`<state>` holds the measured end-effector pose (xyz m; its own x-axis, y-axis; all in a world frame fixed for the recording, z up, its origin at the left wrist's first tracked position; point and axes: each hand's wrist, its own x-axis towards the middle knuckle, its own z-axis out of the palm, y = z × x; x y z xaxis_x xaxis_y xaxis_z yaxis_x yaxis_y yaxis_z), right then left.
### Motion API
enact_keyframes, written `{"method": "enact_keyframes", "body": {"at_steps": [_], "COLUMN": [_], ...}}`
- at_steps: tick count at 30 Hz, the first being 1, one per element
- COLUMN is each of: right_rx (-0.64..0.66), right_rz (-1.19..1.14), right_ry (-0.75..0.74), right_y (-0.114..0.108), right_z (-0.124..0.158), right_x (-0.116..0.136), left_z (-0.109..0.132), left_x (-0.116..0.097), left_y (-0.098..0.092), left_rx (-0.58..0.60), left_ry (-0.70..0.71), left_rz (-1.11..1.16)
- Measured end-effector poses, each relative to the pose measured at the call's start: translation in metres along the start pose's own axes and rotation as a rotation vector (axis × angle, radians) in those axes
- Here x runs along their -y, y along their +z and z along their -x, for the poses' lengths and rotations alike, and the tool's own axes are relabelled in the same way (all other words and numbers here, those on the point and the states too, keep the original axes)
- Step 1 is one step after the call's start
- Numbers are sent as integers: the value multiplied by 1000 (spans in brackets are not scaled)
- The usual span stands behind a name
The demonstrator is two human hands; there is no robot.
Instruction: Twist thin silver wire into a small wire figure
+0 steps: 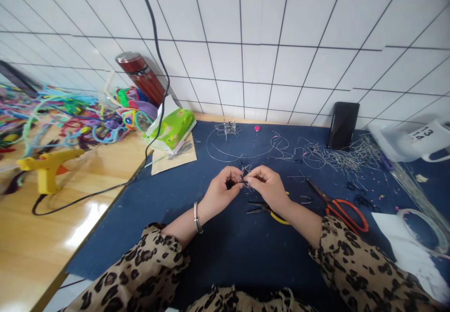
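Observation:
Both hands meet over the dark blue mat [225,251], pinching a small tangle of dark and silvery wire [245,176] between them. My left hand [225,190] is closed on its left side, thumb against the fingers. From the right, the fingertips of my right hand [269,185] are closed on the same piece. Its exact shape is too small to make out. Partly under my right wrist lie pliers with yellow handles [280,217]. To their right are scissors with orange handles [346,213].
Loose wire [346,155] is heaped before a black phone [343,124]. A white mug [431,138] stands far right. At left are a tissue pack [172,129], a red-brown flask [146,79], a yellow glue gun [51,166] with its cord, and colourful pipe cleaners [70,110].

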<state>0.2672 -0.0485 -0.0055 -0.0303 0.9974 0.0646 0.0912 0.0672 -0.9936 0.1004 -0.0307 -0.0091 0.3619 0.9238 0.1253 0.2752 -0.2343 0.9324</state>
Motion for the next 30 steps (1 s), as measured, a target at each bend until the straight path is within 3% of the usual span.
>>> {"method": "enact_keyframes", "body": {"at_steps": [8,17,22,26,30], "right_rx": [19,17,-7,0,-3], "right_rz": [-130,-108,-60,-37,-3], "right_ry": [50,16,-18,-36,-68], "right_y": [0,0,-1,0,2], "right_z": [0,-1,-1,-1,1], "right_x": [3,-3,-7,-7,-5], "left_z": [1,6,4,2,-1], "left_x": [-8,-15,-22,-24,-21], "left_y": [-1,1,-4,-5,-3], "left_rx": [-43,-121,-48,-42,-103], "left_ry": [83,356,513,518,437], "left_rz": [-255,-801,-1037,-1094,-995]}}
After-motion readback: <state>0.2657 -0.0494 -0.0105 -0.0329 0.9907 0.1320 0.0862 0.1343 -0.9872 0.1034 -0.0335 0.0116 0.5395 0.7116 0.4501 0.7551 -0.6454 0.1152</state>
